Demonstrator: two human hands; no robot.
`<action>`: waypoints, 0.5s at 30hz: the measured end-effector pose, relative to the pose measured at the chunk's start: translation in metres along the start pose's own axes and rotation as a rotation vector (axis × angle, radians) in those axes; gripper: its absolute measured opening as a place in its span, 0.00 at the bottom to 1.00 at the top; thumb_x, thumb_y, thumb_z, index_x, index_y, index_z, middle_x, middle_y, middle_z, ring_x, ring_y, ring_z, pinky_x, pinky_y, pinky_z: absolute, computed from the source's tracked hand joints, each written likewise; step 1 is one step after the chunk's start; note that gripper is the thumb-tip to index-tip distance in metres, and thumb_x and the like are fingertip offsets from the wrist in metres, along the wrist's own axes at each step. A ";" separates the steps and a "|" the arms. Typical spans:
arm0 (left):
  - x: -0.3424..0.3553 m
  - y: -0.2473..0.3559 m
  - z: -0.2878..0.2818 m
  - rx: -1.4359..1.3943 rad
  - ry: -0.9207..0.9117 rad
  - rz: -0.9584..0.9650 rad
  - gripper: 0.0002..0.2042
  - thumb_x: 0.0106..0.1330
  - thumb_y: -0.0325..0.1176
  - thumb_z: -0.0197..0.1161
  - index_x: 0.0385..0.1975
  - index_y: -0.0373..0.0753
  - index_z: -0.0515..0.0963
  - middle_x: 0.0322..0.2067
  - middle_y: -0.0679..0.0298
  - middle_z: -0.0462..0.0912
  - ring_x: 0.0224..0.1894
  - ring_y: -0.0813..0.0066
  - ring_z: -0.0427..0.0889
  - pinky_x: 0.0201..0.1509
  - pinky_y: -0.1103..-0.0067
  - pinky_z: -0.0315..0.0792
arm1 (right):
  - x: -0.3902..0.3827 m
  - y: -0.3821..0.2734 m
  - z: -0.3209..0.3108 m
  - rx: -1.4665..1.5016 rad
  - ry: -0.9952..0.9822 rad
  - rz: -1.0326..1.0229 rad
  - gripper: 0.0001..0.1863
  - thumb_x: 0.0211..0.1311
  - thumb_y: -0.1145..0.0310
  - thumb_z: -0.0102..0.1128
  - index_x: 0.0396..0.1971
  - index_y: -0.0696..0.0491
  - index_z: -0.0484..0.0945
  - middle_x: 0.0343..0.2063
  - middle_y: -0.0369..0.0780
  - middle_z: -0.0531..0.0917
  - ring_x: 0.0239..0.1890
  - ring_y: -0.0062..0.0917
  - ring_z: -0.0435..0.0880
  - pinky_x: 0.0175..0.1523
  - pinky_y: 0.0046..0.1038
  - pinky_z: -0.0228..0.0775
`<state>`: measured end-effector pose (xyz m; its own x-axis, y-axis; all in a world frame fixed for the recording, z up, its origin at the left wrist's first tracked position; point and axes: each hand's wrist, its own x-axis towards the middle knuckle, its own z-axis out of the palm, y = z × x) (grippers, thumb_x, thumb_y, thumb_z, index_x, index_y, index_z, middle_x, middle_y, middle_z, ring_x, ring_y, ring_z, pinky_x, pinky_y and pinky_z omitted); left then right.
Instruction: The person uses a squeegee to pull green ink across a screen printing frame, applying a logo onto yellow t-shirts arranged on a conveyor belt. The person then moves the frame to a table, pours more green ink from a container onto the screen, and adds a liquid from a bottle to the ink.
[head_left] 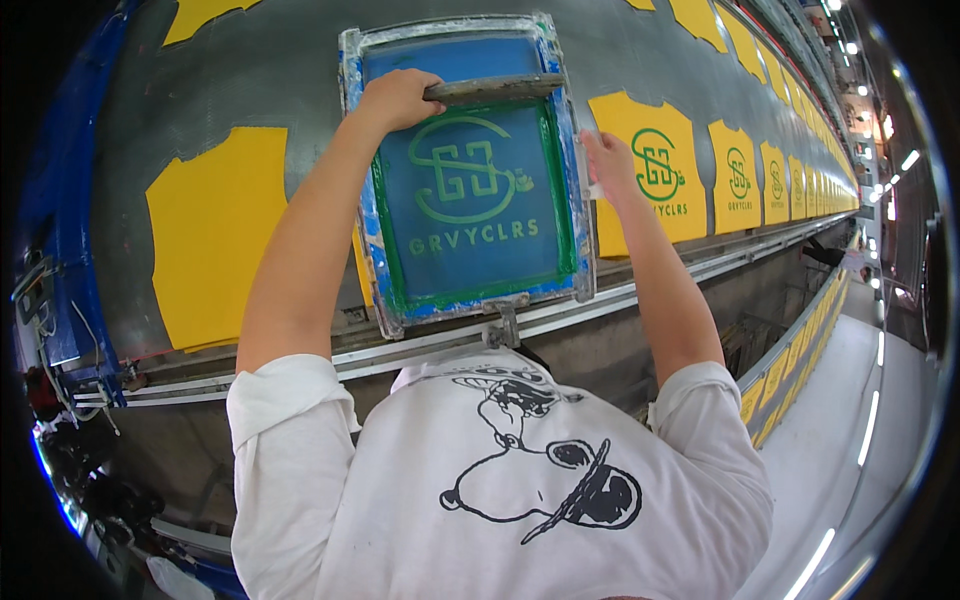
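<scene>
A screen-printing frame [366, 215] lies over the long grey table in front of me, with blue mesh and a rounded emblem with lettering showing lighter in it. My left hand [400, 100] is closed around the left end of a squeegee [500, 89]. This long, worn bar lies crosswise near the far end of the mesh, above the emblem. At the frame's right edge, my right hand [608, 163] is closed on a pale side handle [586, 168]. Beneath the frame, a strip of yellow fabric peeks out at its lower left; the rest is hidden.
A plain yellow fabric piece [220, 240] lies to the left. To the right, a printed yellow piece [615, 125] begins a long row of them. A metal rail [640, 292] runs along the table's near edge, with a bracket [508, 318] from the frame above it.
</scene>
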<state>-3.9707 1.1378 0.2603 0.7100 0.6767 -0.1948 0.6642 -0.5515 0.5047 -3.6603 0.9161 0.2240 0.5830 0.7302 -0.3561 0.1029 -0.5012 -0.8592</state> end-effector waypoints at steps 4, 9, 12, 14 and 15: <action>-0.031 0.017 0.014 -0.082 0.021 -0.053 0.20 0.62 0.48 0.69 0.53 0.52 0.82 0.47 0.63 0.87 0.50 0.59 0.84 0.53 0.64 0.77 | -0.004 -0.015 -0.003 0.063 -0.015 -0.019 0.18 0.67 0.55 0.67 0.30 0.56 0.79 0.18 0.31 0.70 0.15 0.14 0.65 0.20 0.22 0.55; -0.125 0.050 0.066 -0.091 0.099 0.001 0.19 0.61 0.43 0.70 0.52 0.50 0.82 0.48 0.63 0.86 0.52 0.58 0.82 0.55 0.65 0.76 | -0.003 -0.016 -0.009 0.218 -0.110 -0.024 0.17 0.66 0.54 0.68 0.30 0.54 0.78 0.18 0.29 0.69 0.15 0.13 0.65 0.19 0.21 0.54; -0.206 0.079 0.115 -0.069 0.292 0.165 0.22 0.56 0.36 0.73 0.52 0.45 0.81 0.50 0.61 0.85 0.52 0.56 0.81 0.56 0.64 0.75 | 0.003 -0.014 -0.006 0.267 -0.130 -0.065 0.18 0.65 0.54 0.69 0.29 0.53 0.78 0.17 0.28 0.68 0.15 0.12 0.64 0.19 0.21 0.54; -0.244 0.098 0.132 0.015 0.295 0.195 0.24 0.55 0.37 0.75 0.53 0.45 0.81 0.52 0.61 0.84 0.54 0.59 0.82 0.57 0.66 0.74 | 0.011 -0.008 -0.008 0.239 -0.135 -0.094 0.19 0.65 0.51 0.68 0.30 0.54 0.80 0.17 0.28 0.68 0.14 0.13 0.63 0.19 0.21 0.54; -0.253 0.101 0.136 -0.003 0.287 0.183 0.24 0.54 0.37 0.75 0.53 0.45 0.81 0.52 0.62 0.84 0.54 0.60 0.81 0.58 0.66 0.74 | 0.013 -0.005 -0.006 0.223 -0.147 -0.106 0.20 0.65 0.50 0.68 0.30 0.55 0.80 0.17 0.28 0.68 0.14 0.13 0.63 0.19 0.22 0.54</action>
<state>-4.0513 0.8441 0.2463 0.7222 0.6764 0.1443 0.5304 -0.6755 0.5122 -3.6485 0.9251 0.2263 0.4539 0.8407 -0.2953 -0.0325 -0.3156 -0.9483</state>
